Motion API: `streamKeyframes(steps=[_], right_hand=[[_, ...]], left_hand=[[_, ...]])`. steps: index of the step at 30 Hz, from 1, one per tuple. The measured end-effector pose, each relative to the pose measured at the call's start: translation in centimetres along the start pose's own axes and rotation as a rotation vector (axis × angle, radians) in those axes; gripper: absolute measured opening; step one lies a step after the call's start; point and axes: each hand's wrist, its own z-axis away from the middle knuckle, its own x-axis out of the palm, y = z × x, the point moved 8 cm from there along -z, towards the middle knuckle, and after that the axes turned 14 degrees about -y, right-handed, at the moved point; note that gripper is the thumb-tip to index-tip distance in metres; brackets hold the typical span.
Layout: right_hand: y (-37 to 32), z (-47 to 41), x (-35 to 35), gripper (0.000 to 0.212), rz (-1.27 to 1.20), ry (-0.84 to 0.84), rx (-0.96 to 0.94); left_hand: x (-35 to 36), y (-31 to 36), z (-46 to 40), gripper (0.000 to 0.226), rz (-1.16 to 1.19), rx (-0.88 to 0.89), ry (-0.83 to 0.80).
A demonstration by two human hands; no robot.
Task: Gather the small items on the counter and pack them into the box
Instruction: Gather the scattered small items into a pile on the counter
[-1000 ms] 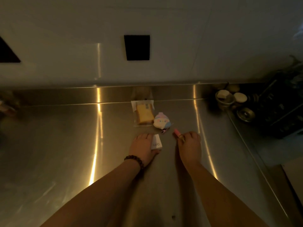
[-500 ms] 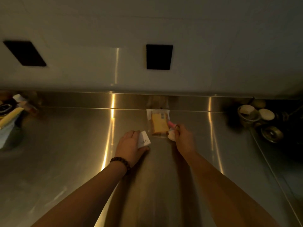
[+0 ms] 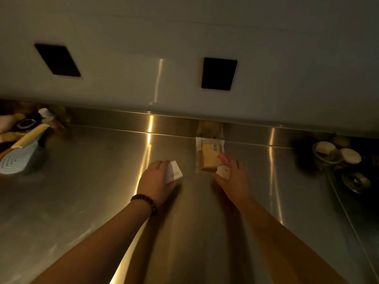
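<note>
My left hand (image 3: 154, 182) holds a small white box (image 3: 174, 174) with grey lettering, just above the steel counter (image 3: 92, 191). My right hand (image 3: 233, 179) grips a thin pink stick (image 3: 223, 158) and also closes on a small pastel plush toy (image 3: 223, 171), most of it hidden under the fingers. A clear packet with a yellow cake slice (image 3: 208, 154) lies flat against the back rail, touching the right hand's fingertips. No packing box is in sight.
At the far left stand a pale blue ribbed holder (image 3: 18, 160), a yellow utensil handle (image 3: 28, 136) and some jars. Small bowls and metal cups (image 3: 336, 154) crowd the right end. Two black square openings sit in the wall behind.
The right hand carried the pink stick forward to the plush toy and closed on it. The left hand kept the white box. My view swung left, bringing the left-end clutter into sight.
</note>
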Motion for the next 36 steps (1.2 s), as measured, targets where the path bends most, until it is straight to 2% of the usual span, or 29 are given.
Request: streamKeyframes(steps=[4, 12, 19, 25, 29, 36], right_hand=[[-4.7, -0.2, 0.9, 0.066, -0.099, 0.018, -0.103], [-17.0, -1.2, 6.5, 0.067, -0.254, -0.076, -0.321], [-26.3, -4.4, 13.6, 0.061, -0.225, -0.166, -0.337], [-33.9, -9.0, 19.9, 0.063, -0.189, -0.191, -0.367], [-36.8, -13.0, 23.2, 0.063, -0.096, -0.175, -0.32], [-38.6, -17.7, 26.7, 0.067, -0.055, -0.208, -0.239]], left_hand=[[-2.3, -2.4, 1.5, 0.061, -0.007, -0.06, 0.033], [-8.0, -11.4, 4.6, 0.059, -0.033, -0.19, 0.095], [-13.2, -21.7, 5.0, 0.061, -0.111, -0.268, 0.093], [-17.0, -29.1, 1.2, 0.061, -0.239, -0.233, 0.06], [-19.1, -32.0, -2.4, 0.061, -0.342, -0.169, -0.001], [-20.1, -34.0, -6.1, 0.051, -0.341, -0.156, 0.025]])
